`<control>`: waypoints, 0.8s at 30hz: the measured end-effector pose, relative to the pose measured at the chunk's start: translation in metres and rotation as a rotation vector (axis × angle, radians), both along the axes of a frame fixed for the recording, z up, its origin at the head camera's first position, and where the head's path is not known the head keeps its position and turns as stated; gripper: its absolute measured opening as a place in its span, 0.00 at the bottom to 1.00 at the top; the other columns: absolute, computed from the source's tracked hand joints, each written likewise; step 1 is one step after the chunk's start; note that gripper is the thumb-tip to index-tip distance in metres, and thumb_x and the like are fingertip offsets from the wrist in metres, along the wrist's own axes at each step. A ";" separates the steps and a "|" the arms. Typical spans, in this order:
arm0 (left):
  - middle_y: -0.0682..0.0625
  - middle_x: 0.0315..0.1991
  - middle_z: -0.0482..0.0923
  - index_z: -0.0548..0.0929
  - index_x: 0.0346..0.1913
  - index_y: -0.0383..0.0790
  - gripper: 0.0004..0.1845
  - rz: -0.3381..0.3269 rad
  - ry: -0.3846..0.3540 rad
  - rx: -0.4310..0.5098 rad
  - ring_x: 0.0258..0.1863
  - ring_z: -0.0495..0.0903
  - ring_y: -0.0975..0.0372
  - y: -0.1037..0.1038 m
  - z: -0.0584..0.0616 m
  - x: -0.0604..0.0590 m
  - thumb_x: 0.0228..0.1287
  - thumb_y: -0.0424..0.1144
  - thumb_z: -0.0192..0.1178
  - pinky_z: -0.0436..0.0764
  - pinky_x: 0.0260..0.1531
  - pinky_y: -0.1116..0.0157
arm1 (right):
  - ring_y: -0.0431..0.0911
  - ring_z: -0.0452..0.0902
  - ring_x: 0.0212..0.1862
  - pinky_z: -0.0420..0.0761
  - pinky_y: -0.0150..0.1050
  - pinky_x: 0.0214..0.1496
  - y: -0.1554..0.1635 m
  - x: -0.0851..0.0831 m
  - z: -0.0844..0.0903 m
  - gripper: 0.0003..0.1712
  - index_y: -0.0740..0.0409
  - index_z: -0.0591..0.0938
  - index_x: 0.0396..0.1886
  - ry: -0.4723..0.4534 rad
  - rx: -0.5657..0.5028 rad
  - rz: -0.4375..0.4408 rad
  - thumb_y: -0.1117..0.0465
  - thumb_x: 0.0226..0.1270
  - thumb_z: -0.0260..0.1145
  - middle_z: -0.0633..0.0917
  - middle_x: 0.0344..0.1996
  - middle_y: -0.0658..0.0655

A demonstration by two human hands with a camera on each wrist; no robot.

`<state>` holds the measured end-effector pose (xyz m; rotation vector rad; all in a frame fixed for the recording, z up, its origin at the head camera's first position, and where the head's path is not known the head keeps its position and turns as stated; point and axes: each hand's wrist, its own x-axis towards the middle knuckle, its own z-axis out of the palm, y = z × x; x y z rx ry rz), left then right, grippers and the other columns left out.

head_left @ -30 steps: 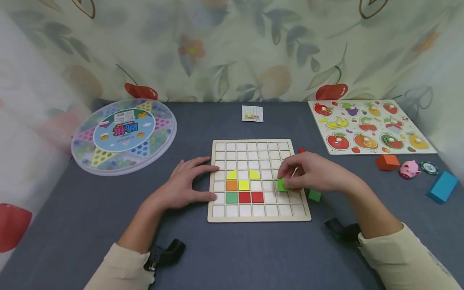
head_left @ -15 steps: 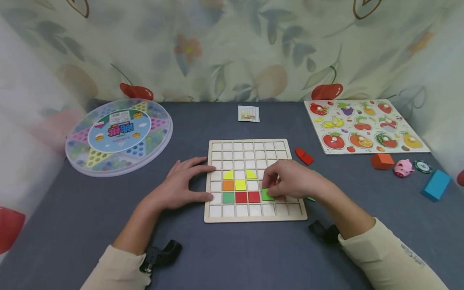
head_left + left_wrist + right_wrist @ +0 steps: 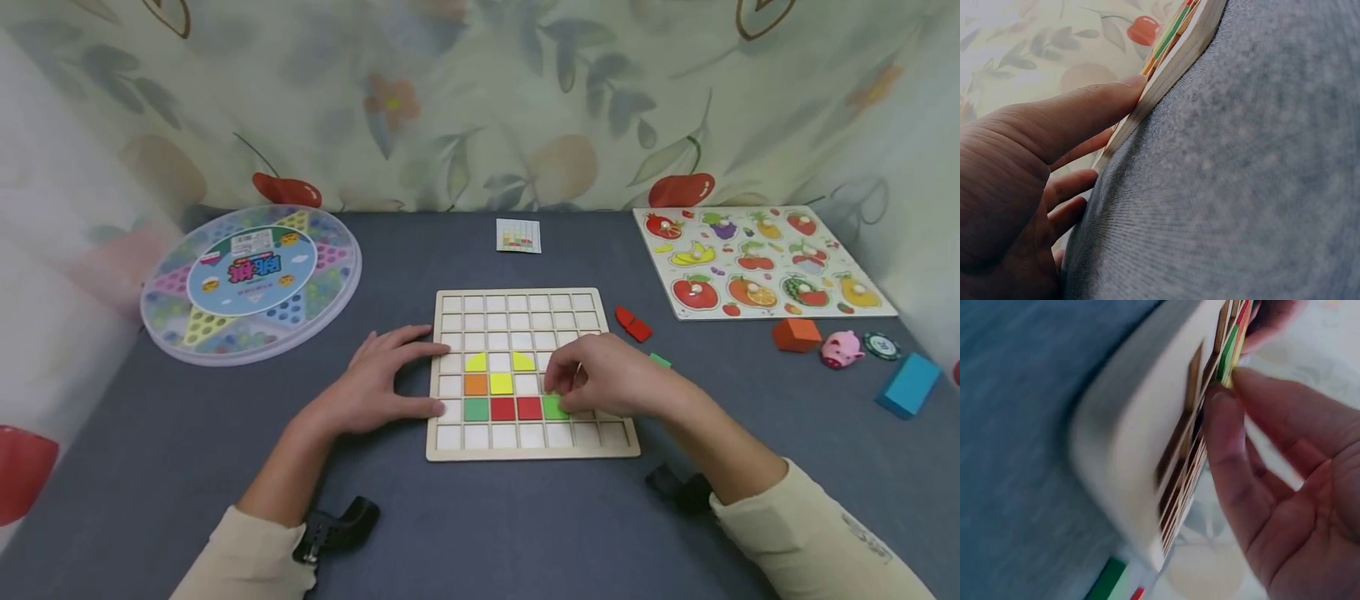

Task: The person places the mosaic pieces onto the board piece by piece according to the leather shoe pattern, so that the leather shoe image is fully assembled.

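A wooden grid board [image 3: 525, 454] lies in the middle of the table. Its lower part holds a dark green tile [image 3: 476, 410], two red tiles [image 3: 503, 409], a light green tile [image 3: 553, 407], an orange tile [image 3: 476, 384], a yellow tile [image 3: 501, 383] and two rounded yellow tiles [image 3: 476, 363]. My right hand [image 3: 611, 375] is over the light green tile, which lies flat in its cell; the thumb touches its right side and the bent fingers stand just above. My left hand [image 3: 378, 379] rests along the board's left edge, fingers spread, thumb [image 3: 1104, 106] on the rim.
Red pieces [image 3: 633, 324] and a partly hidden green piece [image 3: 660, 360] lie right of the board. A pattern card [image 3: 518, 236] sits behind it. Left is a round game box [image 3: 345, 292]; right are a fruit puzzle [image 3: 772, 262], orange block [image 3: 797, 335], pig [image 3: 842, 349], chip [image 3: 882, 346] and blue block [image 3: 909, 386].
My right hand brought the light green tile leftward and set it into the cell beside the red tiles; its fingers have since lifted slightly off it. The left hand stays at the board's edge.
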<state>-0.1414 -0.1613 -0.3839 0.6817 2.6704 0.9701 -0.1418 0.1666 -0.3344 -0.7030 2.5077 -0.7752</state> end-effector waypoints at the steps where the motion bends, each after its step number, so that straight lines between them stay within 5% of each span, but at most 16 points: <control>1: 0.41 0.80 0.60 0.77 0.72 0.50 0.38 -0.001 0.001 0.007 0.80 0.56 0.44 0.001 0.000 0.000 0.59 0.53 0.75 0.36 0.79 0.35 | 0.41 0.79 0.32 0.81 0.37 0.38 0.004 0.000 0.000 0.08 0.52 0.88 0.35 -0.004 -0.014 0.011 0.69 0.60 0.73 0.84 0.28 0.47; 8: 0.42 0.80 0.60 0.77 0.72 0.50 0.38 0.006 -0.003 0.018 0.80 0.56 0.45 0.006 -0.004 0.004 0.59 0.53 0.75 0.37 0.79 0.36 | 0.42 0.81 0.35 0.83 0.35 0.40 0.039 0.005 0.009 0.08 0.50 0.88 0.40 0.002 -0.043 -0.009 0.65 0.63 0.74 0.86 0.34 0.46; 13: 0.42 0.80 0.59 0.77 0.72 0.51 0.38 0.006 -0.002 0.009 0.81 0.56 0.45 0.006 -0.001 0.003 0.58 0.54 0.75 0.37 0.79 0.36 | 0.43 0.78 0.34 0.80 0.35 0.36 0.069 0.008 0.016 0.07 0.50 0.87 0.41 0.054 0.077 -0.097 0.62 0.63 0.75 0.84 0.31 0.46; 19: 0.42 0.80 0.59 0.77 0.72 0.51 0.38 0.008 -0.008 -0.003 0.80 0.55 0.45 0.003 0.002 0.002 0.58 0.54 0.75 0.37 0.79 0.36 | 0.42 0.76 0.36 0.78 0.39 0.37 0.089 0.010 0.004 0.14 0.52 0.88 0.42 0.100 0.218 -0.114 0.55 0.58 0.81 0.83 0.33 0.46; 24: 0.42 0.80 0.60 0.77 0.71 0.51 0.37 0.010 -0.004 -0.012 0.80 0.56 0.45 0.001 0.002 0.001 0.58 0.54 0.75 0.37 0.79 0.36 | 0.41 0.76 0.36 0.79 0.39 0.38 0.088 0.012 -0.006 0.13 0.51 0.87 0.40 0.107 0.201 -0.094 0.55 0.57 0.81 0.83 0.34 0.46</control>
